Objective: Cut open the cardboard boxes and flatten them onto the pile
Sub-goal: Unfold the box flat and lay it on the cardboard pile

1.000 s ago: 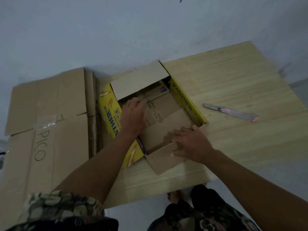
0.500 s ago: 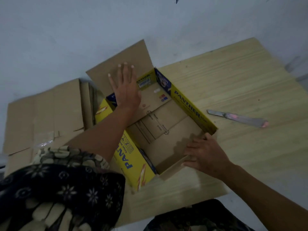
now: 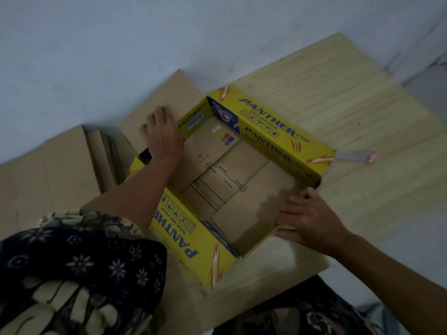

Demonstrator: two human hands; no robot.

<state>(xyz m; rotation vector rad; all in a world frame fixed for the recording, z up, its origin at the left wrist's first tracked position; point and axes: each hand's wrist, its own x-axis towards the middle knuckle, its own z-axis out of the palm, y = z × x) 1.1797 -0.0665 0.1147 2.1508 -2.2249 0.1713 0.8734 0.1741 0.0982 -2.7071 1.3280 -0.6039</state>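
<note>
Yellow box (image 3: 191, 240): open-topped cardboard, blue "PANTHER" lettering outside, plain brown inside, standing on the wooden board (image 3: 350, 105).
Right hand (image 3: 312, 221): at the near right wall, fingers curled over its top edge, thumb outside, gripping it.
Left hand (image 3: 160, 139): fingers spread, pressing the far brown flap (image 3: 176, 93) outward.
Flattened pile (image 3: 48, 165): brown cardboard, left of the box.
Knife (image 3: 355, 157): beyond the box's right corner, untouched.

A wooden board (image 3: 338, 97) lies on the pale floor (image 3: 96, 44), against a wall.
</note>
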